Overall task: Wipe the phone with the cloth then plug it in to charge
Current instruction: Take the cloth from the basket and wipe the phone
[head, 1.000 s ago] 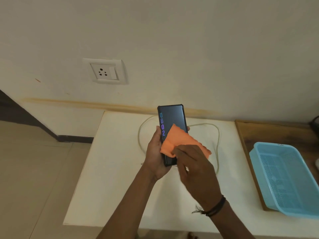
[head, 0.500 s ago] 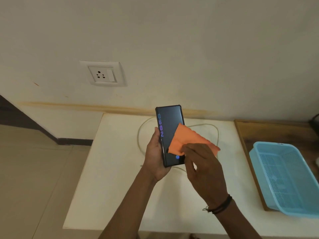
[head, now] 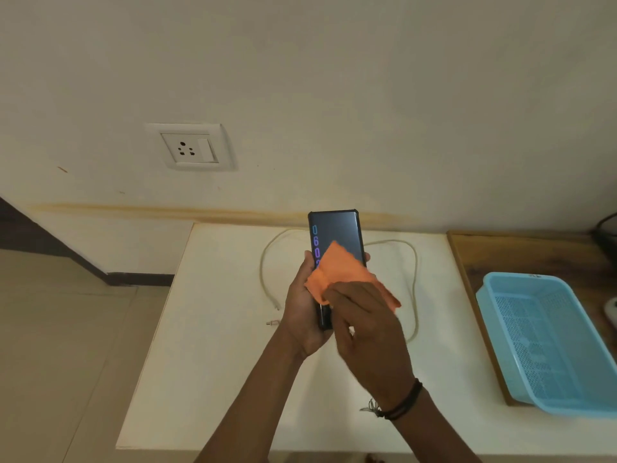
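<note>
My left hand (head: 302, 310) grips a black phone (head: 339, 233) upright above the white table (head: 213, 329), screen toward me with coloured digits lit along its left side. My right hand (head: 367, 332) holds an orange cloth (head: 337, 272) against the lower half of the screen, hiding the phone's bottom end. A whitish charging cable (head: 265, 262) lies looped on the table behind the hands, with one loose end (head: 272, 323) left of my left wrist. A white wall socket (head: 192, 147) sits on the wall up to the left, with nothing plugged in.
A light blue plastic basket (head: 547, 339) stands on a wooden board (head: 521, 248) at the right. The table's left edge drops to a tiled floor (head: 60, 345). A dark cable (head: 606, 228) shows at the far right edge.
My right hand has slid the orange cloth leftward across the screen again, covering the lower digits. The left hand keeps the phone in about the same place.
</note>
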